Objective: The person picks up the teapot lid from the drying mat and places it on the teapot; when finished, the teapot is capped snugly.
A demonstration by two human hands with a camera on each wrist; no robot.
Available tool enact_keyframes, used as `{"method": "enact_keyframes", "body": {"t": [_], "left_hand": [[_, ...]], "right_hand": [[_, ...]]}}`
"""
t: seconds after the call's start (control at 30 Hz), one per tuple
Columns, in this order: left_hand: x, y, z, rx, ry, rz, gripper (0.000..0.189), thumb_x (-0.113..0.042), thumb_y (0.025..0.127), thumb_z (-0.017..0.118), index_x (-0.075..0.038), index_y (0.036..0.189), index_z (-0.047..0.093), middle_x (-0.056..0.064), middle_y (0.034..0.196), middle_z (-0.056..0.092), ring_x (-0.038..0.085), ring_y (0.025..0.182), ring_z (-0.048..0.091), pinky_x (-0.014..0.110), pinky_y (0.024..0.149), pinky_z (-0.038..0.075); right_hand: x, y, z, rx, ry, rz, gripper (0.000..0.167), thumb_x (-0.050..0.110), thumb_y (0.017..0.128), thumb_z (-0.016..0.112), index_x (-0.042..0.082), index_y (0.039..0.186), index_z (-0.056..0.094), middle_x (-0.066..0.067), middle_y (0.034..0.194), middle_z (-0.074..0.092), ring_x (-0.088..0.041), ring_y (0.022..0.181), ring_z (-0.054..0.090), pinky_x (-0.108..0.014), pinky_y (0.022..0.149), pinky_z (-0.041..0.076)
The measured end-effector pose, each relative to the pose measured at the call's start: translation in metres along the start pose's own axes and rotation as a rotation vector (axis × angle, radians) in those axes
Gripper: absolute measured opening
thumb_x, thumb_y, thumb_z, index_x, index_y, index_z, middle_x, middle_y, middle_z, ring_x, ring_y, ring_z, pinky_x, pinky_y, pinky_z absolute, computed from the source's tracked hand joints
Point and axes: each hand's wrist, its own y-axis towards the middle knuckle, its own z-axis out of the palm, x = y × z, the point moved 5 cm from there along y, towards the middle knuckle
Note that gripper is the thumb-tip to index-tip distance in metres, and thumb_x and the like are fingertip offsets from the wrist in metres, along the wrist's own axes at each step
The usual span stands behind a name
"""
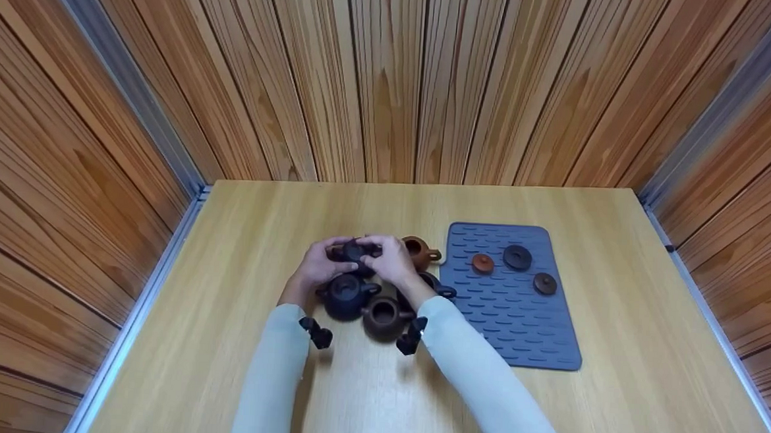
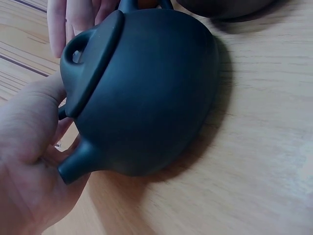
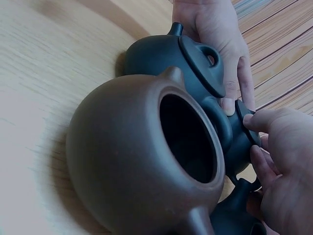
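Note:
A small dark lidded teapot [image 1: 356, 256] stands between both hands at the back of a teapot cluster. My left hand [image 1: 317, 266] holds its left side, the thumb in front and fingers behind. From the right, my right hand [image 1: 390, 259] grips it; the right wrist view shows that thumb on the lid's edge and fingers against the body [image 3: 238, 147]. Nearer stands a larger blue-black lidded teapot [image 1: 345, 298], filling the left wrist view [image 2: 151, 93]. Beside it is a lidless brown teapot [image 1: 383, 317]. A reddish-brown lidless teapot [image 1: 417, 250] and another dark teapot [image 1: 433, 283] are partly hidden by my right hand.
Right of the teapots lies a grey ridged mat [image 1: 511, 335]. It carries an orange-brown lid [image 1: 482, 264], a black round lid [image 1: 517, 257] and a dark brown lid [image 1: 545, 283]. Wooden plank walls [image 1: 393, 78] enclose the light wooden table [image 1: 224, 267].

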Motion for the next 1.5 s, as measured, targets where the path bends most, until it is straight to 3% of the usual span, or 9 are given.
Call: {"method": "enact_keyframes", "body": {"t": [0.23, 0.5, 0.67, 0.83, 0.9, 1.1, 1.33, 1.43, 1.5], "left_hand": [[-0.002, -0.001, 0.0, 0.014, 0.001, -0.015, 0.06, 0.0, 0.097, 0.084, -0.006, 0.155, 0.067, 0.023, 0.161, 0.064, 0.042, 0.154, 0.058, 0.054, 0.134, 0.042], [-0.006, 0.001, 0.003, 0.014, 0.002, 0.013, 0.06, 0.001, 0.097, 0.083, -0.004, 0.155, 0.065, 0.024, 0.162, 0.063, 0.042, 0.156, 0.056, 0.055, 0.136, 0.039], [0.009, 0.014, 0.002, 0.014, 0.012, 0.037, 0.062, -0.006, 0.093, 0.089, -0.008, 0.152, 0.069, 0.02, 0.159, 0.066, 0.039, 0.153, 0.058, 0.053, 0.133, 0.042], [0.034, 0.036, 0.001, 0.007, 0.04, 0.038, 0.066, -0.011, 0.09, 0.092, -0.016, 0.152, 0.07, 0.012, 0.156, 0.069, 0.029, 0.147, 0.061, 0.046, 0.128, 0.047], [0.034, 0.036, 0.001, 0.008, 0.046, 0.049, 0.066, -0.011, 0.09, 0.092, -0.016, 0.152, 0.07, 0.013, 0.155, 0.07, 0.029, 0.145, 0.062, 0.045, 0.126, 0.048], [0.012, 0.017, 0.001, 0.013, 0.06, 0.083, 0.063, -0.009, 0.091, 0.09, -0.009, 0.151, 0.07, 0.02, 0.154, 0.069, 0.038, 0.145, 0.062, 0.052, 0.127, 0.047], [0.045, 0.038, 0.003, 0.008, 0.099, 0.091, 0.065, -0.014, 0.091, 0.091, -0.014, 0.152, 0.069, 0.015, 0.156, 0.068, 0.032, 0.146, 0.061, 0.049, 0.127, 0.046], [0.042, 0.038, 0.003, 0.017, 0.126, 0.086, 0.064, -0.012, 0.091, 0.089, -0.013, 0.152, 0.068, 0.016, 0.157, 0.067, 0.034, 0.147, 0.06, 0.049, 0.129, 0.045], [0.026, 0.027, 0.003, 0.03, 0.156, 0.087, 0.064, -0.01, 0.093, 0.087, -0.009, 0.154, 0.065, 0.021, 0.159, 0.065, 0.039, 0.149, 0.059, 0.053, 0.13, 0.044]], "right_hand": [[0.026, -0.016, -0.012, 0.012, 0.038, -0.002, 0.037, 0.01, 0.097, 0.086, 0.013, 0.134, 0.083, -0.014, 0.153, 0.074, -0.036, 0.149, 0.066, -0.051, 0.127, 0.051], [0.021, -0.015, -0.02, 0.008, 0.036, -0.082, 0.036, 0.015, 0.098, 0.087, 0.019, 0.133, 0.084, -0.014, 0.152, 0.075, -0.034, 0.145, 0.069, -0.044, 0.124, 0.054], [0.042, -0.031, -0.035, 0.012, 0.075, -0.068, 0.037, 0.009, 0.098, 0.085, 0.01, 0.135, 0.082, -0.018, 0.152, 0.074, -0.039, 0.147, 0.066, -0.05, 0.125, 0.053], [0.05, -0.039, -0.049, 0.011, 0.086, -0.092, 0.038, 0.005, 0.098, 0.084, 0.004, 0.136, 0.08, -0.019, 0.149, 0.075, -0.04, 0.122, 0.079, -0.05, 0.106, 0.065], [0.049, -0.04, -0.055, 0.011, 0.096, -0.101, 0.038, 0.005, 0.099, 0.084, 0.003, 0.136, 0.079, -0.02, 0.148, 0.076, -0.042, 0.115, 0.081, -0.052, 0.104, 0.065], [0.043, -0.047, -0.072, 0.008, 0.122, -0.108, 0.039, 0.003, 0.099, 0.084, 0.0, 0.138, 0.077, -0.027, 0.143, 0.076, -0.048, 0.118, 0.078, -0.053, 0.106, 0.065], [0.032, -0.057, -0.091, -0.017, 0.119, -0.148, 0.04, 0.0, 0.097, 0.084, -0.004, 0.136, 0.076, -0.027, 0.146, 0.074, -0.047, 0.137, 0.07, -0.054, 0.111, 0.063], [0.027, -0.061, -0.099, -0.026, 0.142, -0.157, 0.039, -0.003, 0.097, 0.083, -0.007, 0.136, 0.075, -0.028, 0.146, 0.073, -0.048, 0.14, 0.068, -0.06, 0.112, 0.061], [0.023, -0.063, -0.105, -0.039, 0.137, -0.157, 0.039, -0.002, 0.097, 0.083, -0.007, 0.135, 0.076, -0.027, 0.144, 0.074, -0.047, 0.14, 0.068, -0.062, 0.113, 0.06]]}}
